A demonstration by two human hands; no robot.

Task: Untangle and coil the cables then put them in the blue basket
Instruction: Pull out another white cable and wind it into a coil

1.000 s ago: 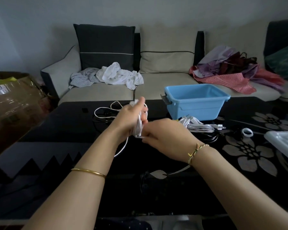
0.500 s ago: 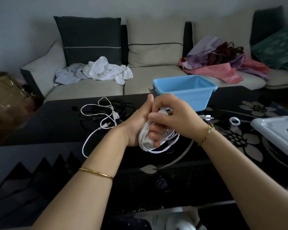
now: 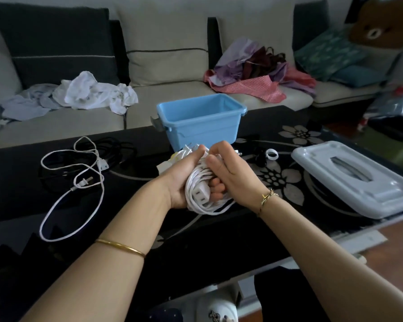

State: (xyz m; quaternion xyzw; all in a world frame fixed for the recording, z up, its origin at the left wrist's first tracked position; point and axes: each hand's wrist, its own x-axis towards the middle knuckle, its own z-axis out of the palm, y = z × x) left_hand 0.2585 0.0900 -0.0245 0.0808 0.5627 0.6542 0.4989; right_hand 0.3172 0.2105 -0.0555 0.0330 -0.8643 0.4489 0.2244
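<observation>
A coiled white cable (image 3: pixel 201 194) with a socket plug end sits between both hands over the black table. My left hand (image 3: pixel 182 180) grips the coil from the left, fingers curled round it. My right hand (image 3: pixel 228 175) wraps over the coil from the right. The blue basket (image 3: pixel 199 119) stands just behind the hands and looks empty. A loose white cable (image 3: pixel 79 182) with a two-pin plug lies on the table to the left, next to a pile of black cable (image 3: pixel 112 149). More white cable (image 3: pixel 184 152) peeks out behind my left hand.
A grey plastic lid (image 3: pixel 354 177) lies on the table at the right, and a small white ring (image 3: pixel 272 154) near the basket. The sofa (image 3: pixel 172 66) behind holds white clothes (image 3: pixel 91 94) and a heap of red and purple fabric (image 3: pixel 254 73).
Both hands drew the white cable into a tight coil and lifted it nearer to me. The right hand now wraps over the coil. The camera has shifted right.
</observation>
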